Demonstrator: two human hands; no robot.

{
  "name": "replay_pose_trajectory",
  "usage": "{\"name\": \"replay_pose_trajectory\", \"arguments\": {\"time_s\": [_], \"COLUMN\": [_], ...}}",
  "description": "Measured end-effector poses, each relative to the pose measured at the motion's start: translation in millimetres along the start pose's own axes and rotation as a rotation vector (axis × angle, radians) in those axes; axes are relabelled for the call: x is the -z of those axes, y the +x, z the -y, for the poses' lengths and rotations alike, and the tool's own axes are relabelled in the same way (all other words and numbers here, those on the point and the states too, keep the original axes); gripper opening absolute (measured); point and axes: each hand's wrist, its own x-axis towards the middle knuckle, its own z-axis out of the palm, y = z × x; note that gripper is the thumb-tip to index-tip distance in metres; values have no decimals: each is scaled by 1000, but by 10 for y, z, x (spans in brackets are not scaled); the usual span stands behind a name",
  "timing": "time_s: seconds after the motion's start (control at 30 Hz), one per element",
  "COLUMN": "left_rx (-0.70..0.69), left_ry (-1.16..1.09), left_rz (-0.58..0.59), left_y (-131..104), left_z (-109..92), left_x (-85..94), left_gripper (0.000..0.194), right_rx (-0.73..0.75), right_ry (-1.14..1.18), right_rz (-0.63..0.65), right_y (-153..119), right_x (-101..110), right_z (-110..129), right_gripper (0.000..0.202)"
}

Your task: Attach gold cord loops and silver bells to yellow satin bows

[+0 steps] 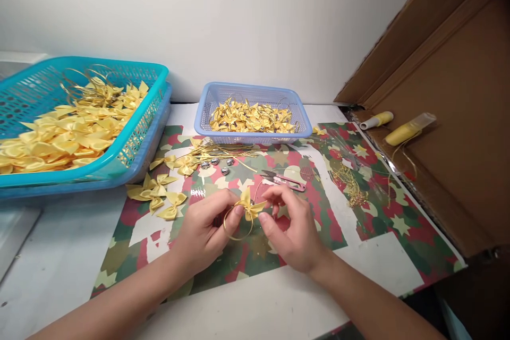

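Observation:
My left hand (211,223) pinches a thin gold wire ring (252,229) between thumb and fingers. A yellow ribbon bow (247,207) sits at the top of the ring, with a small silver bell (252,202) partly showing beside it. My right hand (295,228) is just to the right of the bow, fingers curled and the thumb apart from them. Its thumb tip is close to the bow's right tail; whether they touch is unclear. Behind my right hand lie thread snips (285,180) with a pink handle.
Loose yellow bows (157,191), silver bells (225,171) and gold wires (231,150) lie on the camouflage-patterned sheet (255,260). A blue basket (253,87) and a turquoise basket (161,77) hold bow pieces. At right are wire scraps (354,186), two tubes (410,128) and a cardboard wall (446,101).

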Motion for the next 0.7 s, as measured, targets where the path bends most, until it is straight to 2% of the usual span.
{"name": "replay_pose_trajectory", "arguments": {"time_s": [0.1, 0.17, 0.27, 0.37, 0.5, 0.6, 0.7], "left_rx": [39, 68, 87, 44, -13, -1, 37], "left_ry": [-45, -73, -92, -69, -56, -70, -94], "left_rz": [-2, 11, 15, 1, 16, 37, 61], "left_y": [0, 1, 4, 0, -16, -23, -21], "left_z": [0, 3, 11, 15, 17, 18, 19], "left_x": [0, 0, -3, -6, -1, 5, 8], "left_gripper": [24, 23, 21, 18, 19, 25, 30], "right_rx": [-169, -199, -139, -42, 116, 194, 137], "right_ry": [124, 179, 155, 62, -78, -190, -176], "right_rz": [144, 174, 156, 78, 10, 27, 97], "right_y": [-4, -7, -16, -25, -13, 15, 36], "right_x": [-25, -45, -58, -53, -17, 25, 60], "right_z": [-19, -26, -25, -22, -27, -23, 2], "right_gripper": [10, 13, 8, 4, 10, 15, 18]}}
